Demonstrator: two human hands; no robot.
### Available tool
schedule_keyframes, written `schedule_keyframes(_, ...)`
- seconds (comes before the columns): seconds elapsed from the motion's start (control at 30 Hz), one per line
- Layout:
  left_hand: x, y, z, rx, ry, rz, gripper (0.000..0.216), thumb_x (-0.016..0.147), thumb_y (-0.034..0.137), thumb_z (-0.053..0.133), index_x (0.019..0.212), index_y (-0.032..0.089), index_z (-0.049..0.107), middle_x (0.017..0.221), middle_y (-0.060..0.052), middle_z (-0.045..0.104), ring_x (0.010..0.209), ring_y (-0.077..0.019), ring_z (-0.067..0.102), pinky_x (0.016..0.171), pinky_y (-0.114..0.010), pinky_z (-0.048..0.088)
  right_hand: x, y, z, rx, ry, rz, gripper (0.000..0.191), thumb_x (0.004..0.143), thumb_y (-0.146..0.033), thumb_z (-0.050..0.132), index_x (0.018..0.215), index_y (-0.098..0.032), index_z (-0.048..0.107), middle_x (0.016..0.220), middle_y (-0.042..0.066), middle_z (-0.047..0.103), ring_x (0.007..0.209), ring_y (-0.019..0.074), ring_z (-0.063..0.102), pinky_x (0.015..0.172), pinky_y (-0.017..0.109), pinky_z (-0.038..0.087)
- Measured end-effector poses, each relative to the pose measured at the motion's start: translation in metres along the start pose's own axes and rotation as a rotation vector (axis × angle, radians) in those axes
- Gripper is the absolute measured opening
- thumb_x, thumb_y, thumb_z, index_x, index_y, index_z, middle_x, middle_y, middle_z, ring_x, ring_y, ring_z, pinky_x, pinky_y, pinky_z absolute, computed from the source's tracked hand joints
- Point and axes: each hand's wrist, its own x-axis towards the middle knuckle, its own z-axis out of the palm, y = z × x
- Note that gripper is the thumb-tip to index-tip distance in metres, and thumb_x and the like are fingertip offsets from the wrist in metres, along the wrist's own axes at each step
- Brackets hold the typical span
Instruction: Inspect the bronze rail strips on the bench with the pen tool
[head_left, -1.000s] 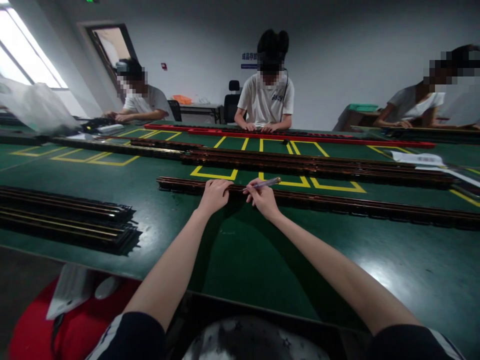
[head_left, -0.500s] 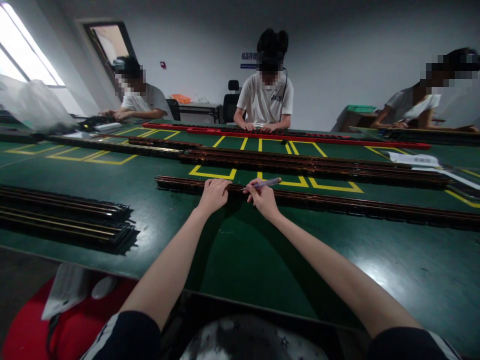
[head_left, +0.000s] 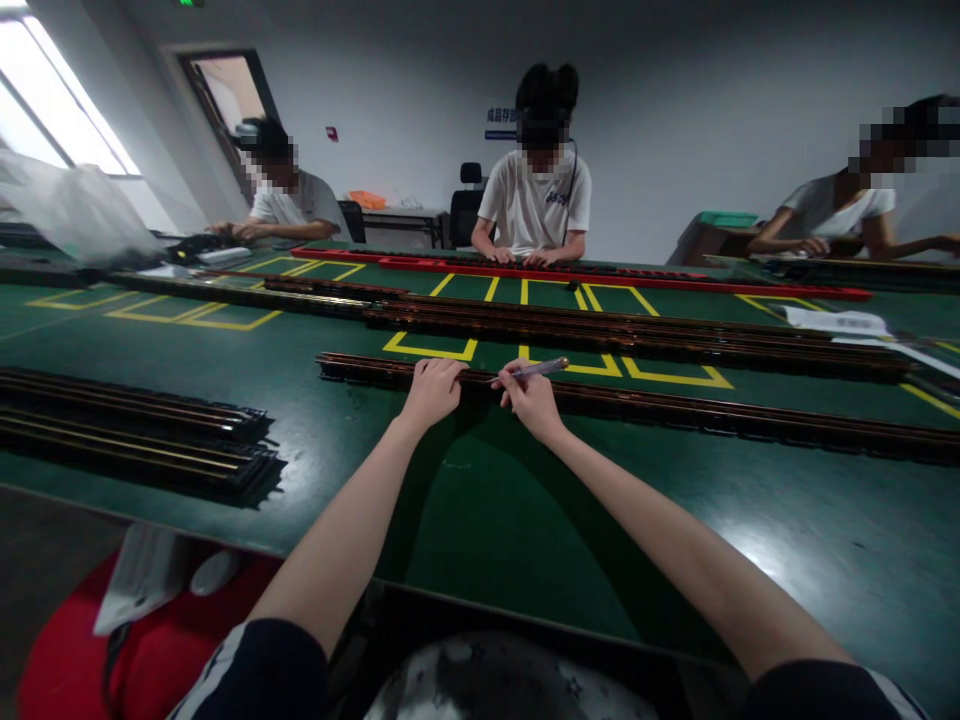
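A long dark rail with copper-coloured strips lies across the green table in front of me. My left hand rests on it with the fingers curled over its near edge. My right hand sits just to the right, pinched on a clear pen with a purple end. The pen's tip points left at the rail between my two hands.
More long rails lie further back. A stack of shorter rails sits at the left near the table edge. Three people sit at the far side, one opposite at a red rail. Yellow floor-style markings cross the table.
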Motion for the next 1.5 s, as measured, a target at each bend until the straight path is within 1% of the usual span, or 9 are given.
schedule_keyframes(0.23,-0.001,0.001,0.0,-0.007,0.002,-0.007,0.038,0.083,0.012,0.038,0.112,0.019,0.063,0.114,-0.009,0.067,0.11,-0.0248,0.056,0.1,-0.042,0.032,0.0,-0.001,-0.001,-0.032,-0.019,-0.01,0.025,0.088,-0.045,0.049,0.08,-0.021,0.049,0.074,0.004,0.067,0.05,0.0129,0.058,0.043,0.024,0.045)
schedule_keyframes(0.37,-0.002,0.004,0.002,-0.027,0.014,-0.029,0.041,0.083,0.011,0.037,0.114,0.022,0.062,0.116,-0.008,0.066,0.113,-0.024,0.055,0.104,-0.045,0.026,0.0,0.0,0.0,-0.033,-0.001,-0.013,0.027,0.087,-0.047,0.049,0.079,-0.022,0.049,0.072,0.003,0.067,0.048,0.0127,0.058,0.044,0.024,0.046)
schedule_keyframes(0.47,-0.002,0.008,0.001,-0.019,0.0,-0.011,0.048,0.083,0.007,0.034,0.12,0.024,0.059,0.119,-0.007,0.065,0.116,-0.0231,0.053,0.105,-0.046,0.023,-0.001,-0.001,0.0,-0.027,0.017,-0.001,0.027,0.087,-0.047,0.049,0.078,-0.021,0.049,0.071,0.003,0.066,0.048,0.0125,0.057,0.044,0.024,0.046)
schedule_keyframes(0.6,-0.002,0.012,-0.001,-0.015,-0.031,0.021,0.052,0.082,0.005,0.03,0.124,0.021,0.057,0.123,-0.009,0.063,0.118,-0.0221,0.053,0.104,-0.044,0.026,-0.002,-0.002,0.001,0.007,0.057,0.018,0.027,0.087,-0.047,0.049,0.077,-0.021,0.05,0.071,0.003,0.066,0.048,0.0122,0.057,0.041,0.023,0.044)
schedule_keyframes(0.8,-0.001,0.008,0.003,-0.031,-0.017,0.037,0.048,0.081,0.011,0.037,0.124,0.023,0.057,0.124,-0.008,0.063,0.119,-0.0225,0.052,0.105,-0.044,0.027,-0.002,0.001,0.002,0.046,0.138,0.06,0.033,0.084,-0.053,0.05,0.077,-0.021,0.049,0.067,0.002,0.065,0.043,0.0109,0.053,0.038,0.023,0.042)
schedule_keyframes(1.07,0.0,0.01,0.007,-0.026,-0.016,0.062,0.046,0.081,0.016,0.042,0.124,0.021,0.056,0.128,-0.009,0.061,0.122,-0.0245,0.05,0.108,-0.047,0.024,-0.004,0.0,-0.005,0.026,0.129,0.037,0.036,0.084,-0.056,0.05,0.076,-0.021,0.049,0.067,0.003,0.063,0.044,0.0118,0.054,0.038,0.024,0.042)
schedule_keyframes(1.2,0.003,0.018,0.006,-0.028,-0.028,0.086,0.039,0.08,0.02,0.045,0.117,0.02,0.058,0.124,-0.01,0.063,0.119,-0.0248,0.053,0.108,-0.047,0.023,-0.004,0.002,-0.011,0.009,0.119,0.015,0.036,0.084,-0.056,0.051,0.076,-0.021,0.05,0.066,0.003,0.063,0.043,0.0121,0.054,0.038,0.025,0.042)
schedule_keyframes(1.37,0.007,0.026,0.003,-0.024,-0.044,-0.001,0.03,0.084,0.022,0.041,0.107,0.017,0.06,0.114,-0.011,0.067,0.109,-0.0244,0.058,0.101,-0.044,0.032,-0.006,0.003,-0.019,-0.023,0.081,0.008,0.036,0.085,-0.056,0.05,0.076,-0.021,0.051,0.068,0.004,0.065,0.044,0.0125,0.055,0.038,0.024,0.043)
schedule_keyframes(1.5,0.012,0.033,0.004,-0.02,0.012,-0.056,0.025,0.087,0.026,0.039,0.095,0.018,0.061,0.104,-0.01,0.069,0.098,-0.0242,0.061,0.092,-0.043,0.037,-0.008,0.003,-0.025,-0.033,0.056,0.015,0.033,0.085,-0.051,0.051,0.078,-0.019,0.052,0.072,0.006,0.068,0.044,0.0124,0.057,0.038,0.024,0.043)
